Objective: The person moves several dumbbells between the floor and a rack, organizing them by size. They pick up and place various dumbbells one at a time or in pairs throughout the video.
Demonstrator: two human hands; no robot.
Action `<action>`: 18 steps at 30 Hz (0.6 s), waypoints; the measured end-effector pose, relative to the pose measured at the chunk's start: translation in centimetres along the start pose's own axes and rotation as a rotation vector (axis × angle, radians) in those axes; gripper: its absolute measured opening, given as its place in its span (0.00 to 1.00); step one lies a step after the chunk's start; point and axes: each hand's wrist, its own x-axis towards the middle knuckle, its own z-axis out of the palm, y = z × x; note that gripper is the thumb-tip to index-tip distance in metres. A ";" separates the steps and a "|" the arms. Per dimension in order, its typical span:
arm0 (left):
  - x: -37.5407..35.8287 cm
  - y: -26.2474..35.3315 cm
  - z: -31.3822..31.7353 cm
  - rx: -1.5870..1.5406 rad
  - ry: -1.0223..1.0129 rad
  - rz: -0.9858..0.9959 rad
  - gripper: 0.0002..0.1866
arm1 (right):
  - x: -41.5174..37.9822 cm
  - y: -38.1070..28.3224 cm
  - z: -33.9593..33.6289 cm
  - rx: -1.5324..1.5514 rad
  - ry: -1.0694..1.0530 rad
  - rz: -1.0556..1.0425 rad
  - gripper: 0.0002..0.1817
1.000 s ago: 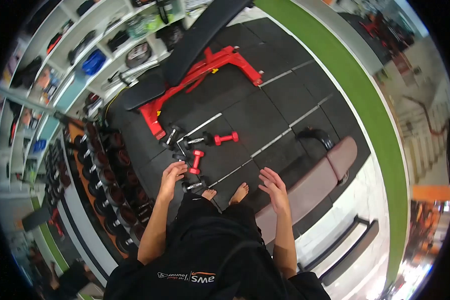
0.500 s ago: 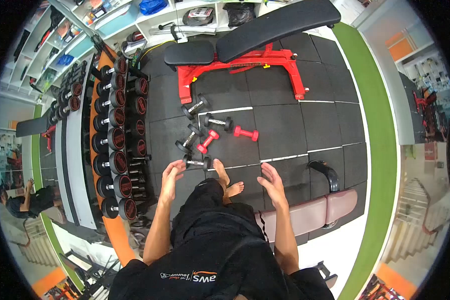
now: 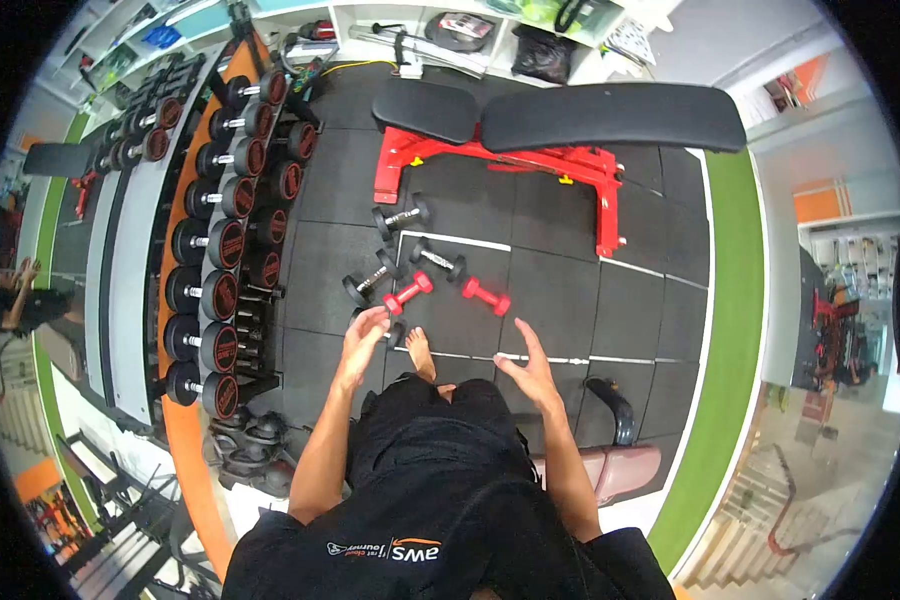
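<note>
My left hand (image 3: 363, 342) is raised in the air with its fingers apart and nothing in it, in line with a black dumbbell (image 3: 394, 333) that it partly hides. My right hand (image 3: 530, 368) is also raised, spread and holding nothing. On the dark floor between and beyond the hands lie two red dumbbells, one at the left (image 3: 408, 293) and one at the right (image 3: 486, 297). Around them are several black dumbbells, among them one at the left (image 3: 370, 278), one farther off (image 3: 402, 217) and one in the middle (image 3: 437, 260).
A black and red bench (image 3: 610, 115) stands beyond the dumbbells. At the left is a rack of dumbbells with an orange edge (image 3: 178, 420). A brownish bench (image 3: 620, 470) lies at the lower right, beside a green strip (image 3: 735, 300). Shelves line the back.
The view has turned and shifted, so the bench and rack sit differently. Both hands stay raised and empty; my right hand's thumb and fingers look more widely parted. One foot is now mostly hidden.
</note>
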 end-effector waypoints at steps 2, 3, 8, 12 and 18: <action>0.2 0.5 -0.5 -0.012 0.030 -0.003 0.25 | 2.0 -0.7 0.5 -0.031 -0.030 -0.040 0.48; 0.3 0.8 -0.7 -0.015 0.043 -0.006 0.25 | 2.8 -1.1 0.8 -0.033 -0.048 -0.050 0.48; 0.6 1.3 -2.0 -0.057 0.156 -0.002 0.25 | 7.5 -2.1 1.3 -0.135 -0.117 -0.167 0.48; 0.1 1.8 -3.5 -0.050 0.283 -0.016 0.26 | 10.5 -2.9 0.8 -0.134 -0.196 -0.119 0.47; -0.7 2.4 -2.9 -0.158 0.472 -0.064 0.27 | 16.3 -1.1 -0.4 -0.149 -0.293 -0.094 0.47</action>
